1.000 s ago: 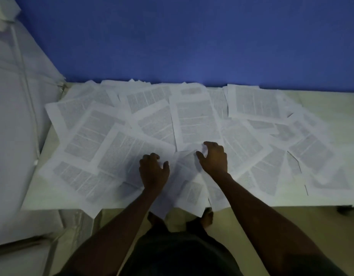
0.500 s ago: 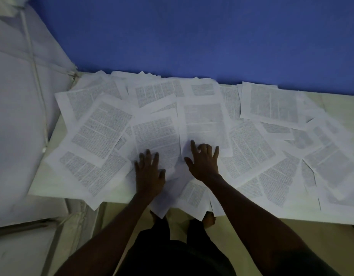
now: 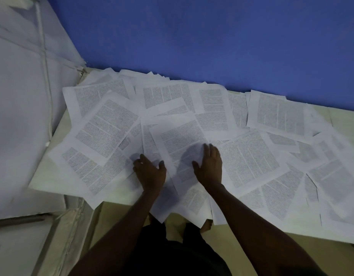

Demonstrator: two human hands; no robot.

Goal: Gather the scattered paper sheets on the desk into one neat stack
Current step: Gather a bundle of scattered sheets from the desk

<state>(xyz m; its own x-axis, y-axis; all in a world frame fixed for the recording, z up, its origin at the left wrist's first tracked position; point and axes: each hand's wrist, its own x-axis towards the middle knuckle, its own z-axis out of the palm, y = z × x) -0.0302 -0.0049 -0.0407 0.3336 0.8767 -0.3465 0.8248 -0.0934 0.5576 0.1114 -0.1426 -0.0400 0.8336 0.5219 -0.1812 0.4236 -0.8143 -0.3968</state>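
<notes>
Directly under both hands (image 3: 180,170), paper sheets (image 3: 178,140).

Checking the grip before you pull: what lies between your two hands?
In the head view, one printed sheet spans the gap between the left hand and right hand; both rest on the paper.

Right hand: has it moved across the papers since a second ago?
Yes. The right hand has slid toward the left hand, away from the desk's bare right end, fingers flat on a sheet.
</notes>
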